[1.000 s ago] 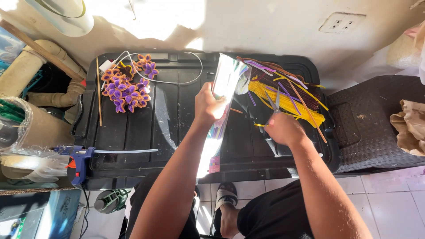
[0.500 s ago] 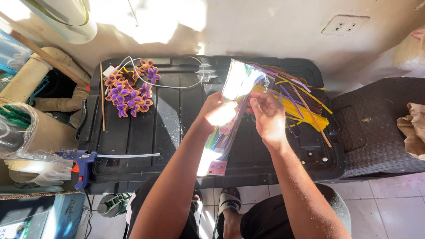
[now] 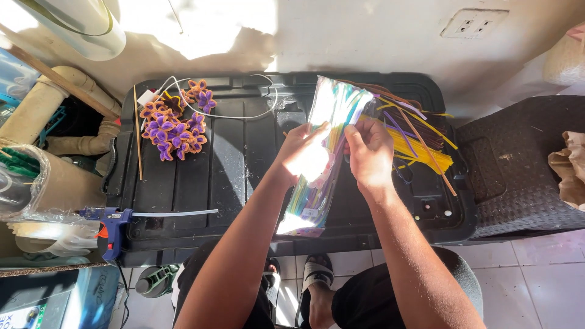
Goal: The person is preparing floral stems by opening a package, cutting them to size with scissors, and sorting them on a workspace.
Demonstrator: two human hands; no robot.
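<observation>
A long clear plastic packet of coloured pipe cleaners (image 3: pixel 322 146) is held tilted over a black plastic bin lid (image 3: pixel 231 176). My left hand (image 3: pixel 301 155) grips its left side near the middle. My right hand (image 3: pixel 368 152) pinches its right edge, fingers curled on the plastic. Loose yellow, purple and brown pipe cleaners (image 3: pixel 420 137) lie fanned out on the lid behind my right hand. A cluster of purple and orange pipe-cleaner flowers (image 3: pixel 173 125) sits at the lid's far left.
A blue glue gun (image 3: pixel 113 225) with a white glue stick lies at the lid's near left. A thin wooden stick (image 3: pixel 138 134) and a white cord (image 3: pixel 244 109) lie by the flowers. A dark woven seat (image 3: pixel 518 170) stands right. Rolls and clear wrap crowd the left.
My right hand has come off the loose pipe cleaners and joined the left on the packet. The packet now sits lower and between both hands.
</observation>
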